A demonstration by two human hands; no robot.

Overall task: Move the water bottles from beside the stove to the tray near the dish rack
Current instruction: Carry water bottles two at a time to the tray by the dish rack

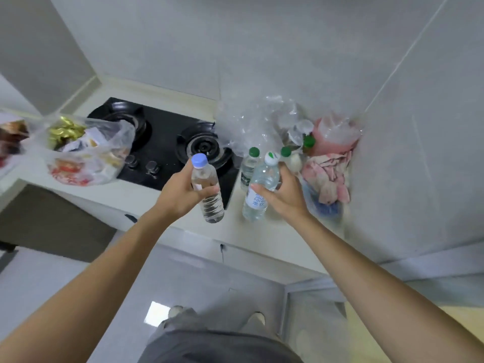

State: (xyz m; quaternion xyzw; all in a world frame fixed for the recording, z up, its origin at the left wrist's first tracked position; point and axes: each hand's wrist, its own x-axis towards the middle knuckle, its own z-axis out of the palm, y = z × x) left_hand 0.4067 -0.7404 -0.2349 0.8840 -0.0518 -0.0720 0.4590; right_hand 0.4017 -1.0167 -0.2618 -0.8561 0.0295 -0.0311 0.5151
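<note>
White countertop [146,197] runs along a grey tiled wall; a black two-burner gas stove [167,145] is set into it. Left of the stove, a clear plastic bag of packaged snacks [86,150] slumps partly over the left burner. Right of the stove, crumpled clear plastic wrap [259,119] lies piled against the wall, with a pink plastic bag [337,134] in the corner and a pink-and-white cloth [330,176] bunched in front of it.

Person stands at the counter, both arms out. Left hand [180,192] holds a clear water bottle with a pale blue cap [207,189] lifted and tilted over the stove's front right corner, fingers and thumb wrapped round its middle. Right hand [282,195] grips a second bottle, white cap with green mark [260,187], just right of the stove, thumb across the label, fingers curled behind; can't tell if its base touches the counter.

Behind that one, a green-capped bottle [250,166] stands upright on the counter. Two more green caps [286,152] [309,141] show further back among the plastic, bodies mostly hidden.
</note>
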